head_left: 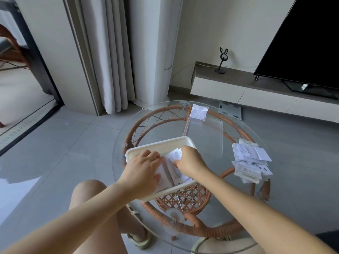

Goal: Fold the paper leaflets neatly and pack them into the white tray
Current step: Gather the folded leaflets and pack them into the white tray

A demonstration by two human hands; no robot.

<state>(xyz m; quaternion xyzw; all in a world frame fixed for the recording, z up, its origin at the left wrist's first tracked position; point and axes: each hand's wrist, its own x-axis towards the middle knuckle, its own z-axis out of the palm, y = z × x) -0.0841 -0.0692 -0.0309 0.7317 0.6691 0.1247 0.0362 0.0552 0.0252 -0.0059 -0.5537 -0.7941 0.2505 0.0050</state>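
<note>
Head cam is showing both hands down in the tray (159, 143), which is sitting on the glass table (275, 198) toward its near edge. The left hand (143, 169) is lying over the packed leaflets (165, 177), fingers fairly straight, pressing them toward the tray's left side. The right hand (190, 162) is curling its fingers down on a leaflet (175, 155) and seems to be pinching it by the top edge, tucking it in beside the others.

The pile (251, 162) of loose ones is sitting by the table's right edge, a single sheet (199, 111) is lying at the far edge, and a clear lid (203, 132) is lying between that sheet and the tray.

Handling-wise, I'm guessing this stuff is thin printed paper: basically weightless, floppy, and springing open at the creases unless something is holding it down. It's also going to slide easily on glass. So I'd be pinching each one along the folded edge, where it's stiffest, not by a loose corner. I'd be keeping a flat hand on the packed ones while slotting in the next. The tray looks light too, so pushing sideways is probably going to scoot it.
</note>
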